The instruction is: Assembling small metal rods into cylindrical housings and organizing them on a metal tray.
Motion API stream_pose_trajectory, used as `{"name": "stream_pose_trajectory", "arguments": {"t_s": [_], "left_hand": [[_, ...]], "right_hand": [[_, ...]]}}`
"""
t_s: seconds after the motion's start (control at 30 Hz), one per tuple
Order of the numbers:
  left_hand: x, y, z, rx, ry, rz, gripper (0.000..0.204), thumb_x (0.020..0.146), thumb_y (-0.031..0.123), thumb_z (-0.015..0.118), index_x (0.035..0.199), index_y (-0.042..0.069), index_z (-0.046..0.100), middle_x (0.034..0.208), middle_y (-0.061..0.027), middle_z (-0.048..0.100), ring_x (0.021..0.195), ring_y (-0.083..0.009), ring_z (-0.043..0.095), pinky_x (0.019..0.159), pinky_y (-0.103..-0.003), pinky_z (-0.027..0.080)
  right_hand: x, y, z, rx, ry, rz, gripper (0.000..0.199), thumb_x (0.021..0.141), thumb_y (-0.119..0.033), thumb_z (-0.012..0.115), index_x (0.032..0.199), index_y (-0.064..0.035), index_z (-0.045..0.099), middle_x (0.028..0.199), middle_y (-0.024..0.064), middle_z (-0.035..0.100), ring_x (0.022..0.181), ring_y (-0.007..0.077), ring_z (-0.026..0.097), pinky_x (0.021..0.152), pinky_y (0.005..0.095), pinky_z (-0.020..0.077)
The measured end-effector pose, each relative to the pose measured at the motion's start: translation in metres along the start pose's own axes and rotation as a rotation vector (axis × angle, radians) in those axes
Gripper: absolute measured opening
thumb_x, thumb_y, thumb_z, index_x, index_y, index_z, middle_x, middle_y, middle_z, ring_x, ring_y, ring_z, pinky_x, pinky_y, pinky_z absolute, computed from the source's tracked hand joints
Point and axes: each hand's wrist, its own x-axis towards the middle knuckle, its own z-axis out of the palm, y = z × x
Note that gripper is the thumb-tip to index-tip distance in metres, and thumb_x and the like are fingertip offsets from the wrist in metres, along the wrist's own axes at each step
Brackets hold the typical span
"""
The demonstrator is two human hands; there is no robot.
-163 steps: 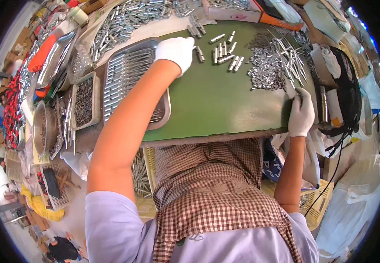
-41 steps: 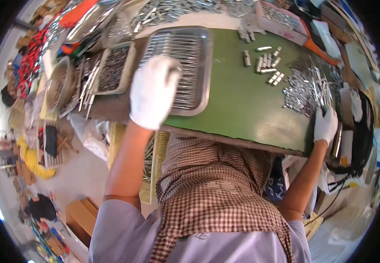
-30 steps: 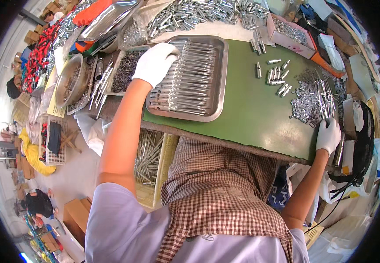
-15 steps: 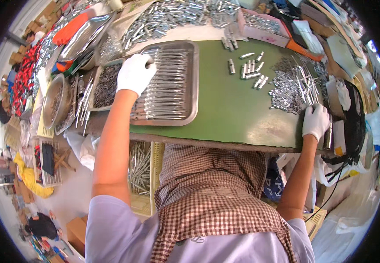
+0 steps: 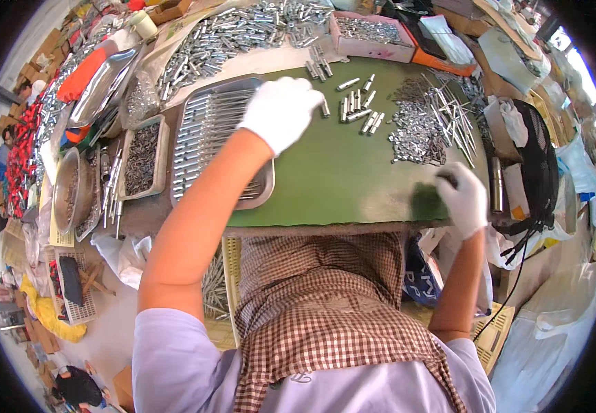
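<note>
Green worktop (image 5: pixel 353 193) under metal tray (image 5: pixel 268 184), partly hidden by left forearm (image 5: pixel 205 206). At tray's upper right: left hand (image 5: pixel 284 113), fingers curled by half-covered metal cylinder (image 5: pixel 325 109), grip can't tell. Well right of tray: right hand (image 5: pixel 466 201), fingers bent, hold unclear.

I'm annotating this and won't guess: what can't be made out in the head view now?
All in the head view:
Metal tray: partly covered by the left hand and left forearm.
Metal cylinder: partly hidden by the left hand; whether pinched is unclear.
Right hand: its curled fingers hide whether its grip holds anything.
Small metal pieces: too small and crowded to count.
Yellow crate: mostly hidden by left forearm and checked apron.
</note>
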Motion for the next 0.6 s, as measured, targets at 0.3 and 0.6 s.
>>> {"name": "stream_pose_trajectory", "arguments": {"t_s": [0.3,0.6], "left_hand": [[0.015,0.029,0.011,0.1,-0.185,0.144,0.012,0.084,0.018,0.063,0.094,0.013,0.066,0.093,-0.0088,0.061,0.092,-0.0279,0.061,0.079,-0.042,0.049],[-0.019,0.149,0.027,-0.467,-0.072,0.001,0.019,0.083,0.021,0.071,0.098,0.01,0.065,0.091,-0.0086,0.063,0.088,-0.0305,0.062,0.078,-0.043,0.049]], "right_hand": [[-0.024,-0.023,0.021,-0.26,0.104,-0.226,0.015,0.077,-0.013,0.075,0.091,-0.0113,0.072,0.094,0.0097,0.067,0.091,0.0329,0.063,0.081,0.0434,0.0496],[-0.028,-0.024,0.029,-0.271,-0.008,-0.248,0.02,0.081,-0.007,0.065,0.099,-0.0152,0.068,0.089,0.0079,0.063,0.094,0.0324,0.061,0.085,0.0452,0.0462]]}}
